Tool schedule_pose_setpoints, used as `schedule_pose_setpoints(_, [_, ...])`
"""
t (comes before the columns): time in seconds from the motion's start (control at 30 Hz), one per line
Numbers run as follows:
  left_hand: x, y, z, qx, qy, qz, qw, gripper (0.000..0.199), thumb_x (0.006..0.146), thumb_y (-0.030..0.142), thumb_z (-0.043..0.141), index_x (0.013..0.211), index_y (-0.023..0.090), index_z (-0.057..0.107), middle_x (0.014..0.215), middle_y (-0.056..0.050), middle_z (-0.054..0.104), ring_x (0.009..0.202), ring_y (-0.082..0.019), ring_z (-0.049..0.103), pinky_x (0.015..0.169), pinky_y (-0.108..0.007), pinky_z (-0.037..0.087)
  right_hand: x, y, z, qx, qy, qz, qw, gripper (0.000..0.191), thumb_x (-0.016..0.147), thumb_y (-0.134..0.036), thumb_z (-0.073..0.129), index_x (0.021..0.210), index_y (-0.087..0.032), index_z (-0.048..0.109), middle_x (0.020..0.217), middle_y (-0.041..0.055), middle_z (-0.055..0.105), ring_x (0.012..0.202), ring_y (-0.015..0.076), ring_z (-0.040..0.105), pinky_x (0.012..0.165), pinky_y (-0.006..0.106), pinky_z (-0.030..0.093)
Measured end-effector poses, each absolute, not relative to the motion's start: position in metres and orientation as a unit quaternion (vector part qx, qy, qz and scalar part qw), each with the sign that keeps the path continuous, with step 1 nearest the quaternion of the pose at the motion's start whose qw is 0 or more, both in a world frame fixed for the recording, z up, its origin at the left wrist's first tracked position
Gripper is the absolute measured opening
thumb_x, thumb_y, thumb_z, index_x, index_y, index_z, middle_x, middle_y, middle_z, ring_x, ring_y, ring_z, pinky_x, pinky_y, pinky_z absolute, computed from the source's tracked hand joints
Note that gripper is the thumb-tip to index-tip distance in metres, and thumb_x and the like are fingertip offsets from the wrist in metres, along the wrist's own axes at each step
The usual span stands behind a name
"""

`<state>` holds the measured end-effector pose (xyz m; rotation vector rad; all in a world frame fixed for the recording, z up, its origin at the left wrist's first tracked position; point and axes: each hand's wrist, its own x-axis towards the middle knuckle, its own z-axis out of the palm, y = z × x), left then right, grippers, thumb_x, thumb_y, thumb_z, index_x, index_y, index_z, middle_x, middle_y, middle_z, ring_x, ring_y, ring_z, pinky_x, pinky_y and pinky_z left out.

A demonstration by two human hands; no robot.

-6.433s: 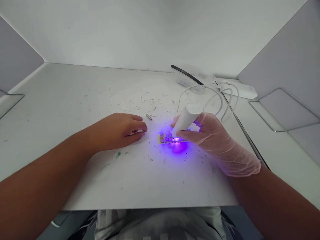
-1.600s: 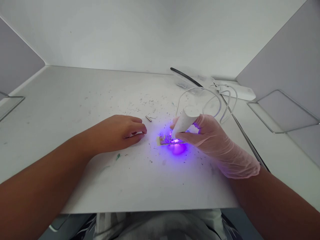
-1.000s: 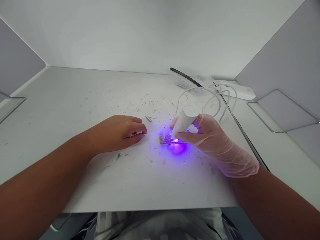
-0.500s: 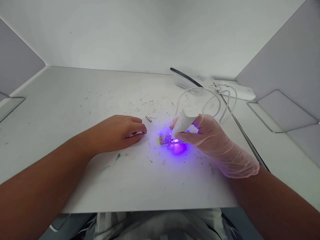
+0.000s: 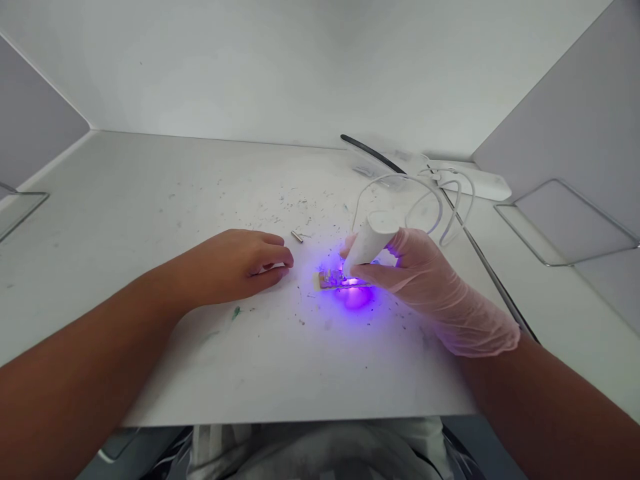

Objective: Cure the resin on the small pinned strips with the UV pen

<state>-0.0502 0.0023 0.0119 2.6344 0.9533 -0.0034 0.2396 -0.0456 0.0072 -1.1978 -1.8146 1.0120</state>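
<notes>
In my right hand point(image 5: 415, 273), which wears a thin translucent glove, is a white UV lamp point(image 5: 373, 237) held tilted between thumb and fingers. Its violet light falls on a small flat strip with clear, glinting pieces point(image 5: 330, 278) lying on the table under it. The lamp's lower end and my fingers hide the strip's right part. My left hand point(image 5: 255, 261) is bare and rests on the table to the left of the strip, touching no object. Its fingers are loosely bent, with a gap between thumb and forefinger. A small metal cylinder point(image 5: 297, 237) lies just beyond its fingertips.
A white cable point(image 5: 441, 213) loops behind my right hand toward a white power strip point(image 5: 475, 182). Near the back wall lies a clear bag point(image 5: 373, 172) with a black edge. Dark crumbs dot the white table point(image 5: 300, 380). Wire frames point(image 5: 547, 265) stand at both sides.
</notes>
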Motion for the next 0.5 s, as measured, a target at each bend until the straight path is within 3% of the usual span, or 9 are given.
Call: schedule_pose_setpoints(0.5, [-0.0510, 0.0020, 0.0106, 0.929, 0.333, -0.001, 0.164, 0.038, 0.102, 0.035, 0.041, 0.095, 0.023, 0.077, 0.080, -0.002, 0.069, 0.064, -0.013, 0.060, 0.059, -0.030, 0.038, 0.2399, -0.0455, 0.0052, -0.459, -0.708, 0.392, 0.367, 0.013, 0.082, -0.031, 0.080, 0.091, -0.024, 0.074, 0.090, 0.0014, 0.078, 0.088, 0.0221, 0.075, 0.079, 0.040, 0.061])
